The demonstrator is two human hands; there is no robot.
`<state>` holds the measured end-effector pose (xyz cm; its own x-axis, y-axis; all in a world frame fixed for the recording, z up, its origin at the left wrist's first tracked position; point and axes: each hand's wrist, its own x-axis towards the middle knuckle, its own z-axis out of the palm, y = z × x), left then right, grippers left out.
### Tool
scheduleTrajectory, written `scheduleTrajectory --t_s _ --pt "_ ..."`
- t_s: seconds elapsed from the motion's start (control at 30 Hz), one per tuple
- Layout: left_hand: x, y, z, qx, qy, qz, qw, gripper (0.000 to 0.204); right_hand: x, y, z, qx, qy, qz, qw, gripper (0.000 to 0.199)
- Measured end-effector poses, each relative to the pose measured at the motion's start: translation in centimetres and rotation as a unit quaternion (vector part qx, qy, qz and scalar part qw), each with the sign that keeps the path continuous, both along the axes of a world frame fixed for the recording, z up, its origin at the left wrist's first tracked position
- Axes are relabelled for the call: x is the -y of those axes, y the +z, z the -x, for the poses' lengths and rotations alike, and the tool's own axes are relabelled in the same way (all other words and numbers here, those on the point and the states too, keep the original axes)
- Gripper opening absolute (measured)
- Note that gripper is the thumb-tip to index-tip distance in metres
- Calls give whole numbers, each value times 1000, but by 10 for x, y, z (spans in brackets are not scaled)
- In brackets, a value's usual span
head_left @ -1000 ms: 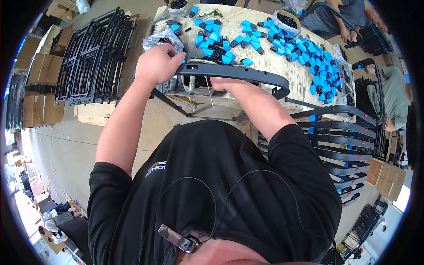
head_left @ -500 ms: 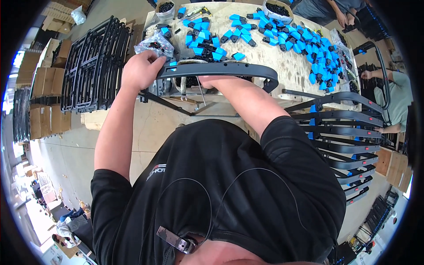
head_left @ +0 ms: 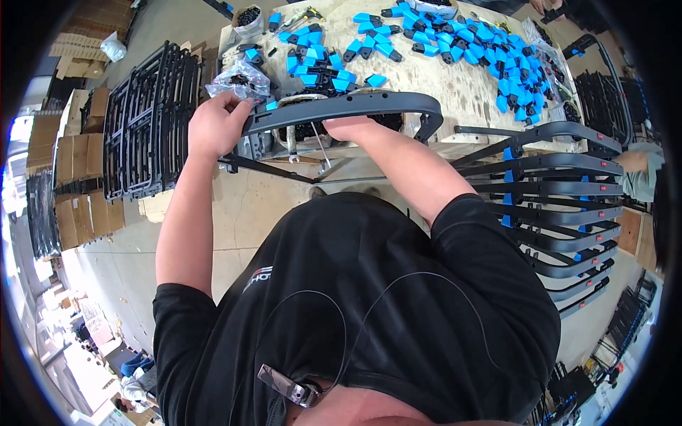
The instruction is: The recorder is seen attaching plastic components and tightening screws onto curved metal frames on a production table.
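Note:
A black curved tube frame point(head_left: 341, 108) lies across in front of me at the table's near edge, its rounded bend to the right. My left hand point(head_left: 217, 126) is closed on the frame's left end, thumb and fingers bent. Just beyond it sits a clear plastic bag point(head_left: 241, 78) of small parts. My right hand point(head_left: 347, 128) reaches behind the bar, at containers of small black parts point(head_left: 305, 132). Its fingertips are hidden there, so I cannot see what they touch. A thin metal rod point(head_left: 322, 148) slants down beside the right hand.
Blue-and-black brackets point(head_left: 490, 57) are heaped over the wooden table point(head_left: 419, 78). Similar curved frames point(head_left: 554, 188) stand stacked to my right. On the left are folded black frames point(head_left: 149, 121) and cardboard boxes point(head_left: 78, 160). A co-worker's arm point(head_left: 632, 165) shows at far right.
The view has shifted slightly, so the table sits a little higher and further left. My left hand keeps hold of the frame. The right hand stays behind the bar. The co-worker's arms at right have moved.

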<state>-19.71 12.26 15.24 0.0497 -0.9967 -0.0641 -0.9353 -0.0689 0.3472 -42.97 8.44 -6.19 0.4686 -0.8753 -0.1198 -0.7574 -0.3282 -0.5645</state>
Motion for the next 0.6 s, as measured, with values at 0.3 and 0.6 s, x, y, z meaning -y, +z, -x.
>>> scheduleTrajectory --t_s 0.3,0.6 --pt "1 9 2 9 -21 19 1000 41 8 7 -36 -78 -70 -22 994 41" --pt "-5 1 -19 -28 -97 89 991 41 8 32 -59 -149 -19 -65 986 38"
